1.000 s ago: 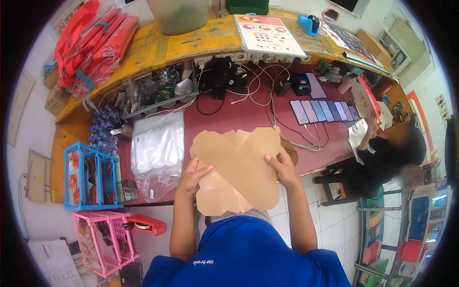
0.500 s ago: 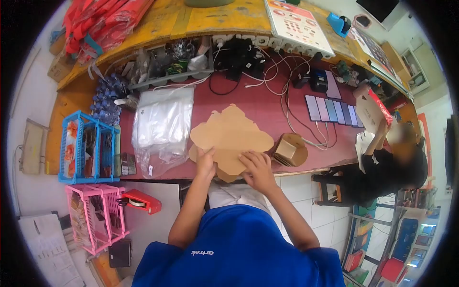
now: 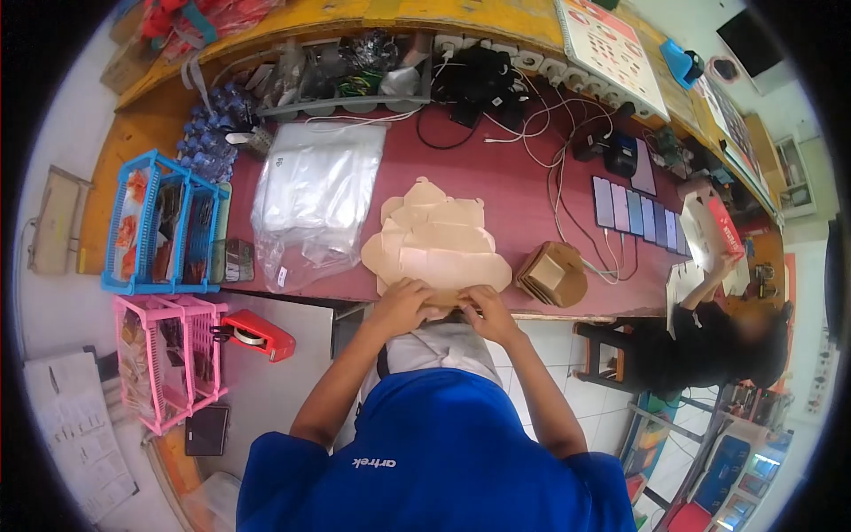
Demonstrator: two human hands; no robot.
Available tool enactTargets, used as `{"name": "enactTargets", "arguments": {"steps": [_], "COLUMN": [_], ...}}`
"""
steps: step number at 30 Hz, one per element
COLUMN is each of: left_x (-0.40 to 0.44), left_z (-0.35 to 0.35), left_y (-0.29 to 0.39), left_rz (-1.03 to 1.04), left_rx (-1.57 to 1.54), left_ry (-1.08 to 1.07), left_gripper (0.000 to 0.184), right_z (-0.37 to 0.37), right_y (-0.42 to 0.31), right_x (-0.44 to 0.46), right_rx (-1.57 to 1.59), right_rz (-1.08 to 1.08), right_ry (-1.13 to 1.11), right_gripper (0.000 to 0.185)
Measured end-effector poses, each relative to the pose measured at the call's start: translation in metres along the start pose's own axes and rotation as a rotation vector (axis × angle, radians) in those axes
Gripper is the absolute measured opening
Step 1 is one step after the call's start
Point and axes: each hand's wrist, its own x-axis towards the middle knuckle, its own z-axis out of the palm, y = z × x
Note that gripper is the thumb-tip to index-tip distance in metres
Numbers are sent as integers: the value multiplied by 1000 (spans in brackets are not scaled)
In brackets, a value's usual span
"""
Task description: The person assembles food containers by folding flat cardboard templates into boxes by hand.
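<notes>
A flat brown cardboard box blank (image 3: 434, 238) with several flaps and creases lies on the table in front of me. At its near edge, my left hand (image 3: 403, 309) has its fingers bent over the left part of the near flap. My right hand (image 3: 487, 313) grips the right part of the same flap, its thumb and fingertips close together. That flap is bent up between both hands. To the right sits a small stack of folded brown cardboard boxes (image 3: 551, 273), apart from my right hand.
Clear plastic bags (image 3: 317, 195) lie left of the cardboard. Blue baskets (image 3: 160, 226) and a red tape dispenser (image 3: 259, 335) are farther left. Phones (image 3: 634, 213) with white cables lie to the right. Beyond them a seated person (image 3: 727, 341) holds a white-and-red box (image 3: 712, 229).
The blank's creased panels now show, and its near flap is bent up. My left hand has moved from the blank's left side to its near edge. The camera view has shifted.
</notes>
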Motion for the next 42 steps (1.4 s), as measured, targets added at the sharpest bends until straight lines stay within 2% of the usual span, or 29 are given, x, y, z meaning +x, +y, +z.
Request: {"name": "enactTargets", "arguments": {"steps": [1,3,5,7,10,13,16,18,19,20,21,22,23,24,25,26,28,29,30,32,33,34,36,37,39,40,42], "left_x": [0,8,14,25,35,42,44,40,38,30,16,5,-3,-13,-21,-27,-33,-35,-34,-33,-34,-36,-39,-39,-38,-35,-29], "left_z": [7,10,19,29,43,34,37,29,25,17,4,-11,-22,-30,-37,-40,-38,-39,-43,-47,-48,-48,-41,-39,-36,-36,-31], "left_y": [0,-5,-12,-23,-34,-29,-31,-31,-32,-27,-22,-19,-19,-20,-22,-30,-48,-44,-33,-7,9,21,34,38,43,45,41], "left_rz": [-36,-86,-139,-193,-249,-318,-299,-311,-319,-325,-125,77,71,83,95,89,110,110,159,209,301,390,408,439,444,446,441], "left_rx": [-13,-23,-36,-45,-61,-27,5,-19,-47,-60,-30,12,14,147,281,285,349,348,309,264,229,193,167,146,148,152,149], "left_ry": [41,53,54,198,283,244,330,271,213,231,293,351,370,371,363,362,380,375,404,435,493,548,544,543,542,549,529], "left_gripper": [33,33,33,36,37,36,36,34,32,32,28,26,26,27,31,31,29,29,29,28,28,27,28,29,29,29,29], "right_z": [1,3,11,17,16,14,15,4,-2,-7,-16,-26,-35,-43,-50,-56,-62,-63,-64,-70,-70,-69,-65,-63,-68,-72,-74], "right_y": [3,9,16,17,14,9,13,14,14,19,23,21,18,16,15,19,27,19,19,20,20,20,16,14,-17,-33,-62], "right_x": [3,13,20,27,34,42,45,43,42,36,36,40,41,41,43,46,50,49,53,60,62,62,56,52,50,47,30], "right_rx": [-2,-18,-17,-17,-47,-94,-135,21,12,127,239,225,209,200,230,236,-38,-345,-345,-413,-415,-181,289,291,-35,-33,-338], "right_rz": [-2,202,237,263,360,463,395,294,288,264,233,215,61,-87,-58,-60,-119,-80,-77,-140,-142,-80,57,61,81,76,-170], "right_ry": [-3,-18,10,43,58,1,80,19,12,-57,-130,-142,-153,-162,-188,-191,-139,-20,-18,130,127,151,196,196,299,295,273], "right_gripper": [22,24,28,32,33,32,39,18,18,8,11,11,15,20,19,19,16,16,16,25,25,30,44,44,69,69,88]}}
